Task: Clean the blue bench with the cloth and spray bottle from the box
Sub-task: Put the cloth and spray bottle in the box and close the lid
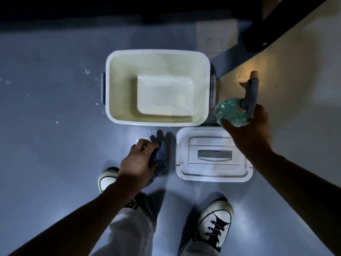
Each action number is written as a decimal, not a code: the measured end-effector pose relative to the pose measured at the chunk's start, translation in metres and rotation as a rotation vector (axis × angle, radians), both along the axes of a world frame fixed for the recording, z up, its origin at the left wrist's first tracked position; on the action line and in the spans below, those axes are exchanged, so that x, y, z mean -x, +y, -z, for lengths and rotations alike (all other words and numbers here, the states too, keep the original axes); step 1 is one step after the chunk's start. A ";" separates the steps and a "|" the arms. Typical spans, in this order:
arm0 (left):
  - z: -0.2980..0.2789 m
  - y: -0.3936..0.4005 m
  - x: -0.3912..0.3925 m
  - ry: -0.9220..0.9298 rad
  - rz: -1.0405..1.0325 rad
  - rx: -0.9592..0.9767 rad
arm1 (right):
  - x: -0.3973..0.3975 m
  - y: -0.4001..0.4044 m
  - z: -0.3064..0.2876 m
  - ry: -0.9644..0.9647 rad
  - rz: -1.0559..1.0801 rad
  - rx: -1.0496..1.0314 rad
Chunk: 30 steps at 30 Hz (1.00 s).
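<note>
Both tools out of white plastic box (110, 85), now empty, just beyond both hands. Left hand (137, 163) clenched on crumpled blue cloth (161, 157), soft, bunched. Right hand (247, 126) wrapped round teal spray bottle (231, 112), ribbed, translucent; grey nozzle pointing away from palm. Lid (214, 154) between hands. Bench not identifiable in view; probably needs a turn.

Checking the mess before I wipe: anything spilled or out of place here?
White specks are scattered on the blue surface left of the open box. The box's lid lies off, just in front of it. Nothing looks damaged; the box appears empty.
</note>
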<state>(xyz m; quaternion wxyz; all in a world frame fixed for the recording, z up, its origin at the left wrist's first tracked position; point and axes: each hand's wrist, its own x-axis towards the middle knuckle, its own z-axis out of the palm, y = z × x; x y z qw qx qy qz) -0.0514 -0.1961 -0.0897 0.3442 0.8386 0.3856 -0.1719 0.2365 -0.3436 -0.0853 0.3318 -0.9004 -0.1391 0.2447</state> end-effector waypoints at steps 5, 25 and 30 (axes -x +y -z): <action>-0.084 0.018 -0.017 -0.298 -0.139 0.017 | 0.016 0.012 -0.060 -0.062 -0.059 -0.111; -0.026 0.145 -0.100 -0.152 -0.603 0.107 | 0.049 0.147 -0.051 -0.296 -0.555 0.116; -0.050 0.131 -0.058 -0.213 -0.574 0.186 | 0.049 0.165 -0.055 -0.303 -0.668 0.282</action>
